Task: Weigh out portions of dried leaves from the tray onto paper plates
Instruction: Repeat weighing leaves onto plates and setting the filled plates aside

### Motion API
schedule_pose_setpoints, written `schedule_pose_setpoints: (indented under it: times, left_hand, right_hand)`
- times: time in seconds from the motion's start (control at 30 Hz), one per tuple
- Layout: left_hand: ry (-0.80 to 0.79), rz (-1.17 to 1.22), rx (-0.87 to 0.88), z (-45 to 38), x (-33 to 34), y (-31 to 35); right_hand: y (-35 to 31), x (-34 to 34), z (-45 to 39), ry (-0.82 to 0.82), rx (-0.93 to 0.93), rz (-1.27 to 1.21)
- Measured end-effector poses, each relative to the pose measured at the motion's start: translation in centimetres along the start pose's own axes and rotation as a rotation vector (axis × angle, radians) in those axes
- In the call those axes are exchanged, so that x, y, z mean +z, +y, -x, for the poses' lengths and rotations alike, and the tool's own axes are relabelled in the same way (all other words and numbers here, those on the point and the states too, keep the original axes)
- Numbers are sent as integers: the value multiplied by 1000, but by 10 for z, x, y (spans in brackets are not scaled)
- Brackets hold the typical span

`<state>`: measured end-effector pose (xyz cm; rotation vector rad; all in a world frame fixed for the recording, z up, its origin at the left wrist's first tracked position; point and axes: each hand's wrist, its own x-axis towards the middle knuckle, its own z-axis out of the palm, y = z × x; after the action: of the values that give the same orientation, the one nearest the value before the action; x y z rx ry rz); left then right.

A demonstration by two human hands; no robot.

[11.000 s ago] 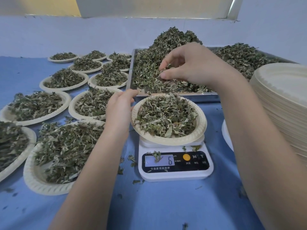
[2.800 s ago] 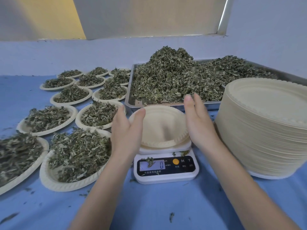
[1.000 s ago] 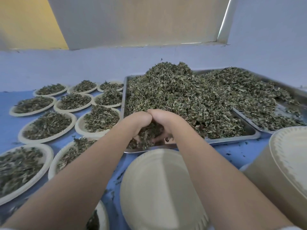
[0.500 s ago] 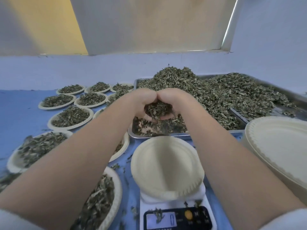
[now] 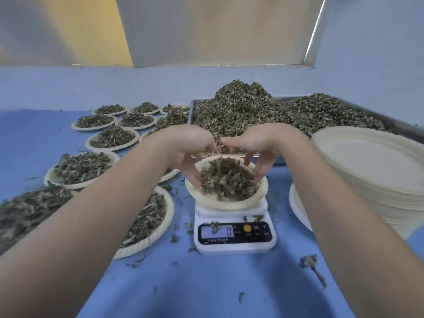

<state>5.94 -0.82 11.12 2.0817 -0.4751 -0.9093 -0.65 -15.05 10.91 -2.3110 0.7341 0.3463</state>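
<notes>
A cream paper plate [image 5: 231, 203] sits on the white digital scale [image 5: 234, 235], whose display reads 0. A heap of dried leaves [image 5: 227, 180] lies in the plate. My left hand [image 5: 190, 148] and my right hand [image 5: 259, 145] hang just above the plate with fingers spread and pointing down at the heap's left and right sides. Neither hand holds leaves. Behind them stands the metal tray [image 5: 191, 111] piled high with dried leaves [image 5: 241, 104].
Several filled paper plates [image 5: 112, 138] cover the blue table on the left, one [image 5: 149, 221] right beside the scale. A tall stack of blank plates [image 5: 371, 171] stands at the right. Loose leaf bits [image 5: 312, 263] lie scattered on the blue cloth near the scale.
My cupped hands carried a double handful of leaves from the tray down over the plate and let it go. The plate now holds a heap and the fingers have spread apart.
</notes>
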Motion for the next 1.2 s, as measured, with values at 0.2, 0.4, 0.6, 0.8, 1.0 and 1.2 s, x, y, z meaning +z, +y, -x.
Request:
schedule_pose_setpoints:
  times: [0.2,0.4,0.6,0.8,1.0,1.2]
  left_hand:
    - [266,-192,176,3,8,-9]
    - [456,-76,502,-14,28,-35]
    - [513,148,574,-33,45,-59]
    - [534,295,500,-40,32,-59]
    - [592,336,481,-45,35,-70]
    - [605,347,484,-47,32,-78]
  right_hand:
    - [18,4,4,199,-109,18]
    - [34,29,-5,365,-399,-226]
    - [44,45,-18,547,-393,-407]
    - [45,46,-25,583,-356,-469]
    - [48,45,-41,612,-392,-406]
    - [38,25,-65,649,-292,-178]
